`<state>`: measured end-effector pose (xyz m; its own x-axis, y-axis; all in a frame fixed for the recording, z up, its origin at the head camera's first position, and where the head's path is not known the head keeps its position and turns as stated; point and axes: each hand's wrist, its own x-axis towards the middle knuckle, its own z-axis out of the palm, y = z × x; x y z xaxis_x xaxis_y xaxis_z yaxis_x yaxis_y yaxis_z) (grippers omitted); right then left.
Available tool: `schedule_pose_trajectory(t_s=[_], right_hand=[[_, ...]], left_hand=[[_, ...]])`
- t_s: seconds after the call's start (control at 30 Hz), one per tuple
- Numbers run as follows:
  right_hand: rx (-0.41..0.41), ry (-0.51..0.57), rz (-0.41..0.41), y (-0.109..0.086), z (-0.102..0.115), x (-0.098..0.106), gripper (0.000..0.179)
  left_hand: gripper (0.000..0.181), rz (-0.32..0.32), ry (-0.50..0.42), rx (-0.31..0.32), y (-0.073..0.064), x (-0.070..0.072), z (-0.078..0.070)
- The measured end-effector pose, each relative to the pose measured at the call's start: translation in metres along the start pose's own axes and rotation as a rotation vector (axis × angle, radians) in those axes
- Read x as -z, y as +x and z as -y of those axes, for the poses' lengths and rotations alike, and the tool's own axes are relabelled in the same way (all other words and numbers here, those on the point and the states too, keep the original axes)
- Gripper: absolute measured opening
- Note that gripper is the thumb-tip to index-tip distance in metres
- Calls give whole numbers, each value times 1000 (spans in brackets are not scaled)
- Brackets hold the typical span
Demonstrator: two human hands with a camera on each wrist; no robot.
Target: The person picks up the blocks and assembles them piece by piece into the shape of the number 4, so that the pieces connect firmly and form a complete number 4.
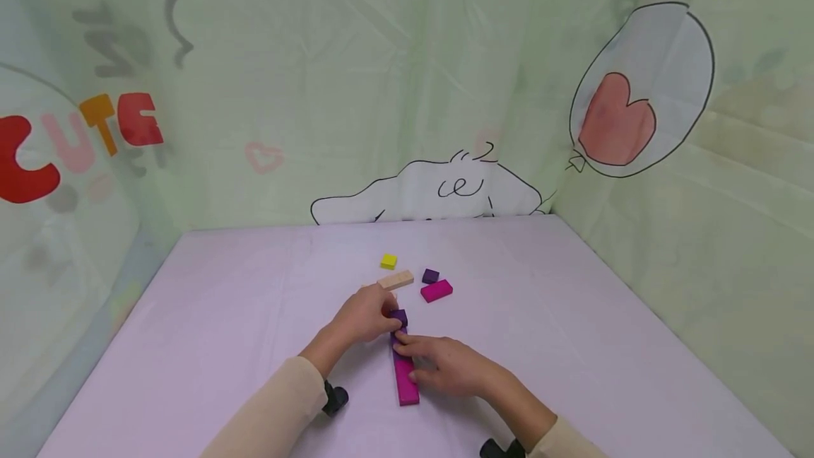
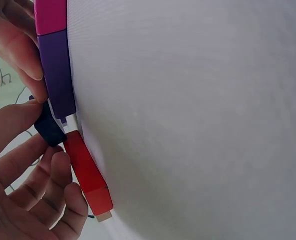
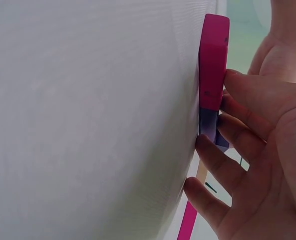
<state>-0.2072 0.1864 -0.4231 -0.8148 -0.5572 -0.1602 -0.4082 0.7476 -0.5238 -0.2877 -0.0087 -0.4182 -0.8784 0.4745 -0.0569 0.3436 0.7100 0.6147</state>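
A magenta block (image 1: 407,384) and a long purple block (image 2: 57,70) lie end to end in a row on the table. With thumb and fingertips, my left hand (image 1: 364,315) pinches a small dark purple block (image 2: 50,127) at the far end of the purple one, tilted in the left wrist view. A red block (image 2: 89,175) lies beside the left fingers; the left hand hides it in the head view. From the right, my right hand (image 1: 448,365) touches the row, its fingertips on the purple block and its thumb by the magenta one.
Beyond the hands lie a yellow block (image 1: 388,261), a plain wooden block (image 1: 396,279), a small dark purple block (image 1: 430,276) and another magenta block (image 1: 437,291). A pale cloth covers the table (image 1: 254,288). Printed curtains (image 1: 286,90) stand behind and at both sides.
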Motion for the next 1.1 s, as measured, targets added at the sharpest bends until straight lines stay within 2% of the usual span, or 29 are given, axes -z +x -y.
schedule_pose_trajectory(t_s=[0.47, 0.9, 1.1], right_hand=[[-4, 10, 4, -1, 2, 1, 50], [14, 9, 1, -2, 1, 0, 51], [13, 15, 1, -2, 2, 0, 51]], left_hand=[[18, -10, 1, 23, 2, -1, -1], [14, -23, 90, -16, 6, -4, 1], [18, -22, 99, 10, 7, -4, 1]])
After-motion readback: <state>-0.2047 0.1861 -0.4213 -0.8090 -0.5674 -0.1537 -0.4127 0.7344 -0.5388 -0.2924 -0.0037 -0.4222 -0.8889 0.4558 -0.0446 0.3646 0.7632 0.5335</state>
